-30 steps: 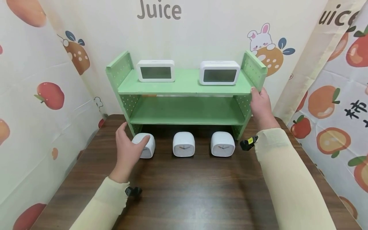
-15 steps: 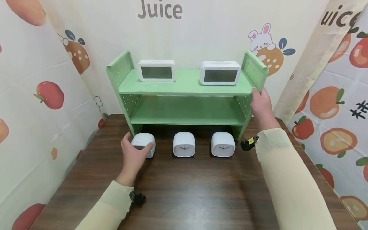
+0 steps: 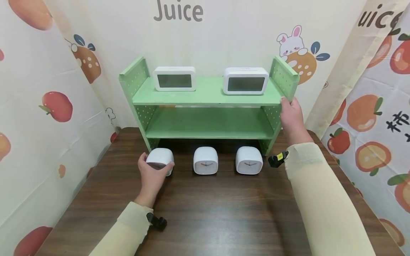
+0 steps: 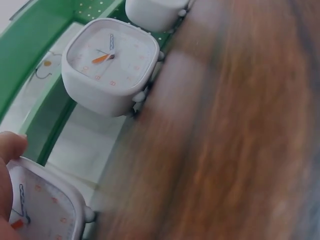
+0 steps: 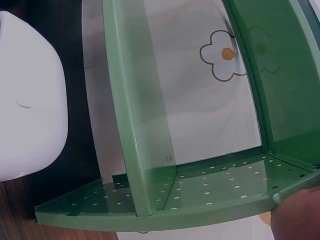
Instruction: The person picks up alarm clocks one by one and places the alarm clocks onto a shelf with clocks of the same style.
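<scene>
My left hand (image 3: 151, 178) holds the leftmost white alarm clock (image 3: 159, 155) on the table, thumb on its right side and fingers on its left. In the left wrist view that clock's dial (image 4: 47, 205) shows beside part of the hand (image 4: 6, 192). Two matching clocks, a middle one (image 3: 205, 159) and a right one (image 3: 248, 159), stand in a row with it before the green shelf (image 3: 209, 122). At the shelf's right end, my right hand (image 3: 291, 119) grips the side panel; the right wrist view shows only part of this hand (image 5: 299, 217) at the panel edge.
Two white digital clocks with dark screens, one left (image 3: 174, 79) and one right (image 3: 245, 81), sit on the top shelf. Below them is a lower green board. The brown wooden table (image 3: 211, 217) extends toward me, with printed fruit cloth (image 3: 230, 35) behind and at both sides.
My left hand has moved right and slightly downward in the view, from beside the leftmost alarm clock to a hold around it. The right hand keeps its grip on the shelf.
</scene>
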Demonstrator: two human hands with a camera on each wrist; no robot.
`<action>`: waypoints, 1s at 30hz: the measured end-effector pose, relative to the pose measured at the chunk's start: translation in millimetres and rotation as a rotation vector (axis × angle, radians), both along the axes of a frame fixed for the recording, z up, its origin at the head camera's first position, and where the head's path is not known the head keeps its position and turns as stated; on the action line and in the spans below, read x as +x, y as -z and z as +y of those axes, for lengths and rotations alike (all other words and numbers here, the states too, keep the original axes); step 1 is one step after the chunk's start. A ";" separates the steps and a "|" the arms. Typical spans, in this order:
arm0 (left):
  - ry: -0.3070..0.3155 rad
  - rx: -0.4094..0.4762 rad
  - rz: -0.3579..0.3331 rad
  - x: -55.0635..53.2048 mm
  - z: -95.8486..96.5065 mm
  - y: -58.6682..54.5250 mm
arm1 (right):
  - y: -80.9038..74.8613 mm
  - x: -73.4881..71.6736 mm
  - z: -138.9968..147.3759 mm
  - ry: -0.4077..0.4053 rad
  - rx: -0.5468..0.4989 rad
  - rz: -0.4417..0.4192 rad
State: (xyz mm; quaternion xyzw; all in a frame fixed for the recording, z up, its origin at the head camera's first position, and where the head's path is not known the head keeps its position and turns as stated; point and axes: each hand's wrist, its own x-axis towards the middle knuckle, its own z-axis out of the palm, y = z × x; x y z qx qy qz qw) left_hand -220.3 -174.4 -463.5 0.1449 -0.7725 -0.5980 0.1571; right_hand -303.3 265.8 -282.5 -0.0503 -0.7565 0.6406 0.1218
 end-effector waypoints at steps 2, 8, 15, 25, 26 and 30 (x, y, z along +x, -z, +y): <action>-0.001 0.013 -0.020 -0.2 1.1 3.7 | 0.4 -0.1 0.7 -0.003 0.000 -0.004; -0.018 0.063 -0.026 -1.3 3.8 10.7 | 0.5 -0.6 2.0 0.000 0.003 0.001; -0.066 0.071 0.030 -1.5 2.3 9.9 | 1.1 -3.2 1.3 -0.002 -0.005 0.030; -0.081 0.090 0.040 2.9 3.1 3.6 | 1.4 -5.5 0.0 -0.002 -0.013 0.045; -0.081 0.092 0.042 3.6 3.6 2.4 | 1.4 -5.4 -0.1 -0.001 -0.009 0.045; -0.077 0.093 0.060 4.4 5.1 -1.7 | 2.0 -5.4 0.9 0.000 -0.008 0.049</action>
